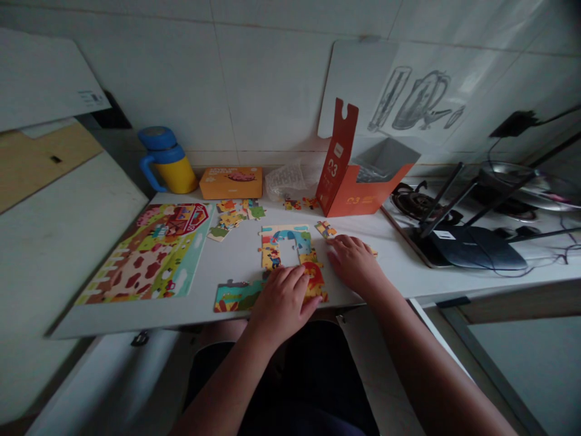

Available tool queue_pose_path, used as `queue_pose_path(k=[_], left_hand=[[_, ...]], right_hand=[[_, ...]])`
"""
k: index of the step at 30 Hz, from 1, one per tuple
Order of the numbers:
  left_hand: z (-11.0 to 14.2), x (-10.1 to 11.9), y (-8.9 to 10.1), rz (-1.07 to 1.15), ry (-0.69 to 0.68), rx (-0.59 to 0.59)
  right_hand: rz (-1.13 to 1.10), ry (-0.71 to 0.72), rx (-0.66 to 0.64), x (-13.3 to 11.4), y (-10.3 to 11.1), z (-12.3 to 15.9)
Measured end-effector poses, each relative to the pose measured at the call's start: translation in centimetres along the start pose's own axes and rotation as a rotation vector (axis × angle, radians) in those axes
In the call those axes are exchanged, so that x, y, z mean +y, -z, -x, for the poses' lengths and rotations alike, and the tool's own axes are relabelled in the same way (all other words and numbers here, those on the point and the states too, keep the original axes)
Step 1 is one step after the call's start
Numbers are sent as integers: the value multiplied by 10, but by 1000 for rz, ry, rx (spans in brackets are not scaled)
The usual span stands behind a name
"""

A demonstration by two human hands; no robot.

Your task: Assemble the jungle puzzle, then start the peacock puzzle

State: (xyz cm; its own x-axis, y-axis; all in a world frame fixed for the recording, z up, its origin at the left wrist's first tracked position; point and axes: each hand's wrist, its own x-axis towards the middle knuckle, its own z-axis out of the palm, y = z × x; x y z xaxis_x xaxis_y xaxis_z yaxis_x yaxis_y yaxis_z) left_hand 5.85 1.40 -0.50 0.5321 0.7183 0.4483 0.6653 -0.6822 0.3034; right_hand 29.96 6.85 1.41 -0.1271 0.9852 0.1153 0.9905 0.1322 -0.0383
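A partly joined jigsaw puzzle (308, 241) lies on the white counter in front of me, with a gap in its middle. My left hand (284, 300) rests palm down on its lower part, fingers stretched out, covering some pieces. A green and teal joined strip (236, 297) extends to the left of that hand. To the right of the puzzle, my right hand (353, 260) lies low over the counter with its fingers apart. Just beyond its fingertips is a loose puzzle piece (325, 229). Another piece (374, 252) shows partly beside its knuckles.
A farm picture sheet (149, 257) lies at the left, loose pieces (233, 218) beside it. Behind stand a blue and yellow jug (170, 163), an orange box (231, 183), clear bubble wrap (285, 180) and an open orange carton (358, 194). A black router (472, 245) is near the stove (420, 203).
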Motion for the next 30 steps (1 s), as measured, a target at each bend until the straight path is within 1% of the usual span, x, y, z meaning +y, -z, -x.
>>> queue_pose_path(k=[4,8,11,15,18,20,23,25,26,30], left_hand=[[0,0,-1,5,0,5],[0,-1,-1,0,-5,11],[1,-1,-2,-6,-10,32],[2,-1,-3,-27,-19,60],[2,0,-3,-30,-23,75],[2,0,-3,-25,-21,80],[1,0,-2,-25,-29,83],[1,0,-1,-29,-37,86],[1,0,-1,-30,-37,87],[1,-1,-1,-28,-32,70]], right_hand=[[28,-106,9,0,5,-11],[42,-180,-4,-2,6,-36],[51,-212,-16,2,5,-55],[21,-222,-115,14,7,-75],[-63,-223,-197,22,12,-80],[-164,-231,-165,26,14,-77],[-341,-231,-7,31,12,-64],[-503,-225,57,34,9,-49],[-621,-238,70,35,7,-40],[-1246,-358,73,30,3,8]])
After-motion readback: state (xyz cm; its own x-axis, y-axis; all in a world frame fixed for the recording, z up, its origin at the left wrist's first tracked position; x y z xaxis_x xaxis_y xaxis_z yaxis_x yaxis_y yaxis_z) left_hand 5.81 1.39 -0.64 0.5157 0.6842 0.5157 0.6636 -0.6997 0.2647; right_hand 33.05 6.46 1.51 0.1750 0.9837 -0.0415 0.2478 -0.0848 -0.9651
